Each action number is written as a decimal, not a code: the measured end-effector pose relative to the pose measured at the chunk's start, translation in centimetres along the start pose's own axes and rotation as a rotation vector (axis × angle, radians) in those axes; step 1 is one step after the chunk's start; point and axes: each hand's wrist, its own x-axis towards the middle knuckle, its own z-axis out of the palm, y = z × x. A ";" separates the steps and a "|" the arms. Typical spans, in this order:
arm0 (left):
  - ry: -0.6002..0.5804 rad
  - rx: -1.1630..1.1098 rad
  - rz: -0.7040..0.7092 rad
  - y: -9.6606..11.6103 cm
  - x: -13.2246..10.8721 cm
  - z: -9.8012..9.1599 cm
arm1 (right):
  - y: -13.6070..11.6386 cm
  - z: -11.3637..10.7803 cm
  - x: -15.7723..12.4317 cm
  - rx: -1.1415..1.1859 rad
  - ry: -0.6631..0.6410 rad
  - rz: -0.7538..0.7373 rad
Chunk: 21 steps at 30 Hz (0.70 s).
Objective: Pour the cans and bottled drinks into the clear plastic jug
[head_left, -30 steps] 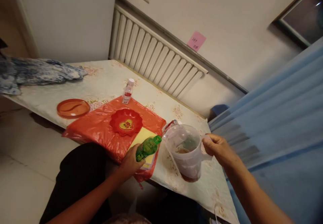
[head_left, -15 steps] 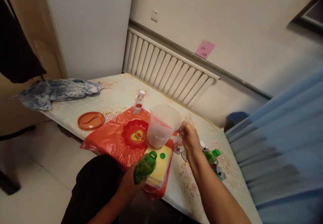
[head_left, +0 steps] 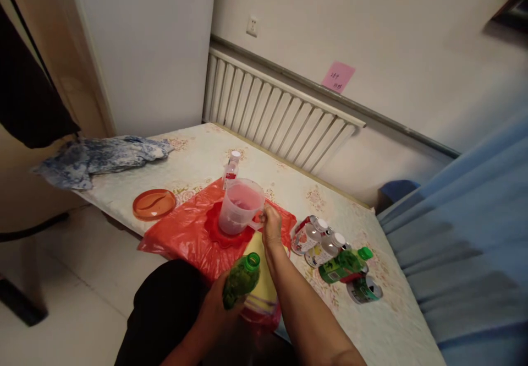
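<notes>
My left hand (head_left: 214, 300) is wrapped round an uncapped green plastic bottle (head_left: 241, 280), its mouth up and leaning slightly right. With my right hand (head_left: 272, 225) I grip the handle of a translucent measuring jug (head_left: 239, 206), which looks pinkish inside. Its base covers the middle of a scalloped red dish (head_left: 212, 225); whether they touch I cannot tell. Under my right wrist lies a stack of yellow papers or cloths (head_left: 264, 286), partly hidden by the bottle and forearm. A small clear bottle with a white cap (head_left: 231, 170) stands behind the jug.
A red plastic bag (head_left: 173, 239) lies beneath the dish. An orange lid (head_left: 154, 205) is to its left, near a blue-and-white cloth (head_left: 111, 157). Several bottles and cans, including a capped green bottle (head_left: 340, 266) and a green can (head_left: 365, 290), stand at the right, before a blue curtain (head_left: 474, 234).
My right hand has carried the jug left, from above the yellow stack to over the red dish. The left hand still holds the green bottle. More bottles at the right are uncovered.
</notes>
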 end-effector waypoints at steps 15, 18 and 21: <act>0.004 0.097 0.007 0.7 0.5 0.2 | 5.1 -11.0 -7.1 -0.636 -0.279 0.077; -0.043 0.100 0.021 0.9 0.3 0.6 | 5.4 -10.5 -7.8 -0.640 -0.279 0.073; -0.055 0.081 0.057 1.2 0.1 0.9 | 4.3 -10.6 -7.5 -0.591 -0.264 0.075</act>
